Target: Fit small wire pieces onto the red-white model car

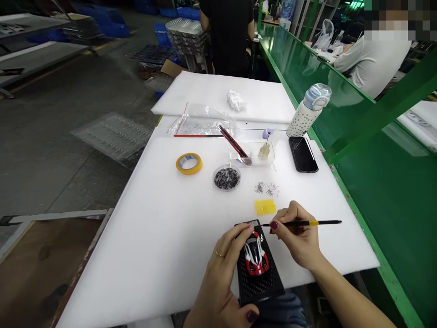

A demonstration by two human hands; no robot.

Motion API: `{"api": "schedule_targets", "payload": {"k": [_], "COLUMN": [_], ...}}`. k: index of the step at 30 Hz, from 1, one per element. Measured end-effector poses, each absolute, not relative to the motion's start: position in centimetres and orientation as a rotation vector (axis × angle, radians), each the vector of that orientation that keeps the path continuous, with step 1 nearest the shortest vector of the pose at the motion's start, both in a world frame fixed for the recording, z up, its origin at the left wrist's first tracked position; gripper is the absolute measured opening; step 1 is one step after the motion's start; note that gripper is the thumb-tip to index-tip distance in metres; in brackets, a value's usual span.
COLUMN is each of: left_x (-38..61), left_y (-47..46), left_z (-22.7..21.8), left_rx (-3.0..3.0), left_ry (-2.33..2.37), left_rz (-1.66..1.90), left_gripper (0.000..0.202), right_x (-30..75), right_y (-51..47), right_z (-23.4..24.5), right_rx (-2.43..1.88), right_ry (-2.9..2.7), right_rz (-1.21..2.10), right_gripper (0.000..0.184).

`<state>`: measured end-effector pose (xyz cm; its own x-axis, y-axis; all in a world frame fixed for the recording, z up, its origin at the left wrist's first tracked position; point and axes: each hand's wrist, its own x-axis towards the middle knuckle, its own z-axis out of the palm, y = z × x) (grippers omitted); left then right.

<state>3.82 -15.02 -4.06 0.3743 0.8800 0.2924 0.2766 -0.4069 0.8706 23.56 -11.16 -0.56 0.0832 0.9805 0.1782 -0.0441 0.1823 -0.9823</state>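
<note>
My left hand (228,259) grips a black textured base (270,283) near the table's front edge, fingers over its far end and thumb at its near end. On the base sits a small red, white and black model car (256,257). My right hand (298,234) pinches a thin paintbrush (316,222), black with a yellow band. The brush tip points left and reaches the far end of the base, close to my left fingertips. Just beyond lies a piece of yellow tape (265,207). Behind that are two little piles of fine dark bits (266,188).
A round dish of dark slivers (227,177), a yellow tape roll (189,164), a red-black cutter (235,145) leaning on a clear box (252,155), a phone (303,155) and a bottle (309,110) stand farther back. A green partition (344,114) borders the right side.
</note>
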Motion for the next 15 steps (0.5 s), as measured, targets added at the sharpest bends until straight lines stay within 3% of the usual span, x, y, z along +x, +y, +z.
{"api": "schedule_targets", "payload": {"k": [15], "left_x": [3.6], "left_y": [-14.8], "left_z": [-5.3], "left_rx": [1.818], "left_ry": [0.913], "left_rz": [1.082], "left_gripper": [0.100], "right_x": [23.5], "right_y": [-11.6], "right_z": [-1.4], "right_rx": [-1.066], "right_ry": [-1.146], "right_rz": [1.099], "right_gripper": [0.023]}}
